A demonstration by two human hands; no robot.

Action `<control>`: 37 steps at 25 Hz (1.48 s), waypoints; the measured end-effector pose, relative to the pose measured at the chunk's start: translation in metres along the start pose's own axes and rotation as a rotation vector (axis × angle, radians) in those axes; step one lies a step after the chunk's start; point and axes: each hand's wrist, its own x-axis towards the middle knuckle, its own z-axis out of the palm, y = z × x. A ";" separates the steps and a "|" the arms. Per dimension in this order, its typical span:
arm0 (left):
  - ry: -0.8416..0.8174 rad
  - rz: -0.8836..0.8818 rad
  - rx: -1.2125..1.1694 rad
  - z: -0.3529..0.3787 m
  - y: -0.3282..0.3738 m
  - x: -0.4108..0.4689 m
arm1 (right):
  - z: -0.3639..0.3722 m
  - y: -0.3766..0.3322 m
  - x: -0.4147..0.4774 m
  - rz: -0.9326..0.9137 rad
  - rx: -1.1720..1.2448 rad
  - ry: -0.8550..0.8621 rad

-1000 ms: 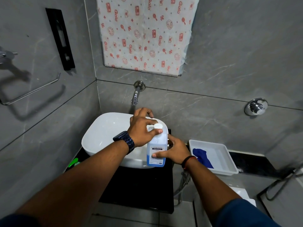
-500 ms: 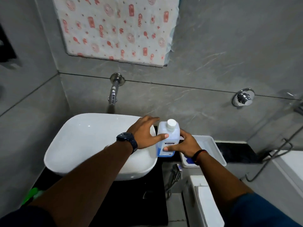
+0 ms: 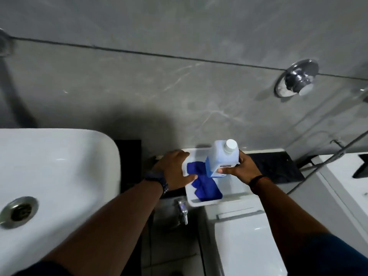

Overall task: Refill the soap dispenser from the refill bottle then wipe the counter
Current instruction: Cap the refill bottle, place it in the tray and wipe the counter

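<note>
The refill bottle (image 3: 221, 159), translucent with blue liquid and a white cap, is held upright over the white tray (image 3: 238, 189) by my right hand (image 3: 242, 170), which grips its right side and label. A crumpled blue cloth (image 3: 205, 186) lies in the tray. My left hand (image 3: 175, 170) rests on the tray's left rim, thumb touching the cloth's edge; whether it grips the cloth is unclear. No soap dispenser is in view.
The white basin (image 3: 59, 166) with its metal drain (image 3: 19, 212) fills the left. A black counter (image 3: 278, 166) runs behind the tray. A toilet cistern (image 3: 245, 236) sits below, a small tap (image 3: 182, 210) beside it, a wall valve (image 3: 296, 79) at upper right.
My right hand carried the bottle from beside the basin rightward to above the tray. My left hand let go of the bottle and moved to the tray's left rim. The view swung right.
</note>
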 end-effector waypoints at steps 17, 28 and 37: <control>-0.025 -0.105 0.221 0.147 -0.054 0.092 | -0.064 0.131 0.171 0.007 -0.075 -0.104; -0.018 -0.125 0.267 0.144 -0.059 0.086 | 0.076 0.135 0.079 -0.175 -0.693 0.089; 0.027 -0.050 0.235 0.124 -0.051 0.081 | 0.110 0.127 0.096 -0.103 -0.654 -0.059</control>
